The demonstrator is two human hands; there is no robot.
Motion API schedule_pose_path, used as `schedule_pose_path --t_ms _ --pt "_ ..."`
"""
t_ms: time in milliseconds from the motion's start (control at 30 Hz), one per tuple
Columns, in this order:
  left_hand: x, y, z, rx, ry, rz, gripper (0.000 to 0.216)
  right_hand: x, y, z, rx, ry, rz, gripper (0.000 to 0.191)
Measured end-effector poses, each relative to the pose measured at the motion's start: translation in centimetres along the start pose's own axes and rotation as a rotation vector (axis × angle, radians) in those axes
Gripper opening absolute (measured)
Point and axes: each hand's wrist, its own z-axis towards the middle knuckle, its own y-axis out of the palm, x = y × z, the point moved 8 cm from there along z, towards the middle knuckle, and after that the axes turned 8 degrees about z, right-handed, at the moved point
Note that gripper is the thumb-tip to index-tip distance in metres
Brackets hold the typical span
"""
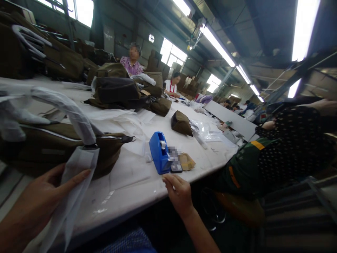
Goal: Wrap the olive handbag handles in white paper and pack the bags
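Observation:
On the left of the table lies an olive-brown handbag [105,153] with a zip along its top. White tissue wraps its raised handle [75,109]. A loose white tissue strip [80,165] hangs from the handle's base, pinched between the thumb and fingers of my left hand [50,191]. My right hand [179,191] is closed in a pinch at the table's front edge, just before a blue tape dispenser [158,154]. Whatever its fingertips hold is too small to make out. A roll of tape [163,144] sits in the dispenser.
Beside the dispenser lie a small dark case [176,168] and a brown paper piece [186,161]. Further back are a small olive pouch [181,123], clear plastic bags [207,131] and piled bags [117,89]. A co-worker in a dotted sleeve [297,140] is close on the right.

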Motion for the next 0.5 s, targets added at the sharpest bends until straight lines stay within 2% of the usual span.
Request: schedule_pose_path --t_ms 100,200,300,400,500 --pt "2.0 0.4 -1.8 -0.112 -0.039 -0.120 0.051 -4.5 2.9 2.1 -0.104 -0.153 0.058 0.013" --pt "3.2 0.2 -2.7 -0.121 0.007 -0.196 0.053 -9.3 6.1 4.2 -0.155 -0.262 0.186 0.009" --pt "3.2 0.1 -2.6 -0.118 0.097 -0.211 0.055 -12.7 9.3 6.2 -0.162 -0.268 0.336 0.017" --pt "2.7 0.1 -2.1 -0.120 0.159 -0.236 0.061 -14.3 12.6 7.8 -0.178 -0.222 0.392 0.024" --pt "2.2 0.1 -1.8 -0.102 0.181 -0.235 0.059 -13.8 15.4 9.1 -0.214 -0.124 0.247 0.029"
